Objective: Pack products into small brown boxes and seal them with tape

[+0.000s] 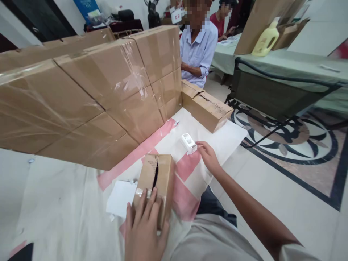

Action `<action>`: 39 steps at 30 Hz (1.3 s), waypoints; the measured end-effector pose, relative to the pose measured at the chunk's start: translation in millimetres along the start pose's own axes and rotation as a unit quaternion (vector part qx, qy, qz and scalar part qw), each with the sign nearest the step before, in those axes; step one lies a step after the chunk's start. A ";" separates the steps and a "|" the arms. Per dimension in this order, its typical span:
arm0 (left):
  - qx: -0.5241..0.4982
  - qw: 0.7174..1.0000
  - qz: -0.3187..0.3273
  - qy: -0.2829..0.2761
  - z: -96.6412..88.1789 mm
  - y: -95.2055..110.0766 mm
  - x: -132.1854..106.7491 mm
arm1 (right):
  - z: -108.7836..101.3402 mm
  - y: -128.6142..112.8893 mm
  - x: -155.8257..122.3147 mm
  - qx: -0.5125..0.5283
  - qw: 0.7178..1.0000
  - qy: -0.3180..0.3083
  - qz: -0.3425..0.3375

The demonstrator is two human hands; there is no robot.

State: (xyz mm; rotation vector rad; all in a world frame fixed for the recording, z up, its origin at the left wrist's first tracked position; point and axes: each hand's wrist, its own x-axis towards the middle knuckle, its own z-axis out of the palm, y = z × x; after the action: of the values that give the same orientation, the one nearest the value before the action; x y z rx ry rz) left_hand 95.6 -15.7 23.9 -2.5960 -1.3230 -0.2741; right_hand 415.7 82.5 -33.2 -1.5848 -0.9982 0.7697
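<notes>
A small brown cardboard box [160,177] with a slit along its top lies on the white and pink sheet [190,166] in front of me. My left hand [145,228] rests on its near end, fingers laid flat over the taped edge. My right hand [208,156] reaches forward, its fingertips touching a small white device [188,143] on the sheet. A white card [121,197] lies just left of the box.
A wall of large taped cartons [89,90] stands to the left and behind. A smaller open carton [208,108] sits beyond the device. A person in a light blue shirt [197,50] sits behind it. A dark folding cart [272,94] and a green table with a yellow jug [265,40] are at the right.
</notes>
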 end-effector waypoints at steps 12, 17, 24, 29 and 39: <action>-0.305 0.906 0.111 0.270 56.5 97.8 81.0 | 5.5 17.9 71.2 0.007 0.970 -0.094 0.223; -0.321 0.921 -0.050 0.215 152.3 123.2 179.4 | 10.4 12.5 83.8 -0.036 0.964 -0.109 0.240; -0.378 0.909 -0.097 0.146 203.3 95.3 235.0 | 16.5 12.6 76.9 -0.065 0.977 -0.080 0.186; -0.372 0.907 -0.104 0.168 202.7 95.7 229.3 | 17.9 8.3 62.5 -0.044 0.990 -0.034 0.132; -0.353 0.909 -0.112 0.190 201.8 97.7 232.1 | 12.5 28.8 24.9 0.048 0.990 -0.004 0.135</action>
State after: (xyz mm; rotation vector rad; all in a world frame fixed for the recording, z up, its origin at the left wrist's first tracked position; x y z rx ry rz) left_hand 322.9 162.8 -119.7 -2.6652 -1.5704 -1.4611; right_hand 422.0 107.7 -63.7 -1.6539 -0.7475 0.9948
